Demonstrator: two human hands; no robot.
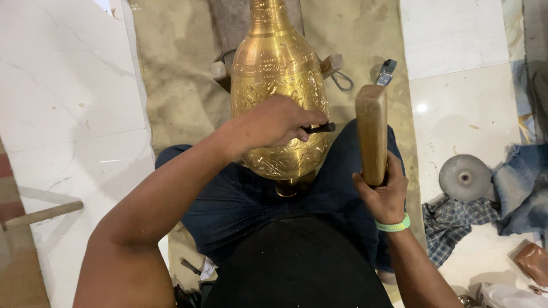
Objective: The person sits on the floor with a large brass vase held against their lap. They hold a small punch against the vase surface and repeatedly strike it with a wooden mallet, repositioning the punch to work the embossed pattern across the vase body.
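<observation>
Left hand [278, 122] presses punch [319, 128] on brass vase [279, 74]; right hand [383, 194] grips wooden block [371, 132].

A large engraved brass vase [279, 85] lies along the seated person's lap, filling the middle of the tan mat [171, 74], with the left hand [277, 122] and its dark punch [319, 128] pressed against its flank. Between vase and upright wooden block [371, 134], gripped in the right hand [385, 197], only a narrow gap remains. Open white marble floor [68, 114] lies to the left, while a grey disc [465, 178] and crumpled cloths [451, 225] crowd the right.
</observation>
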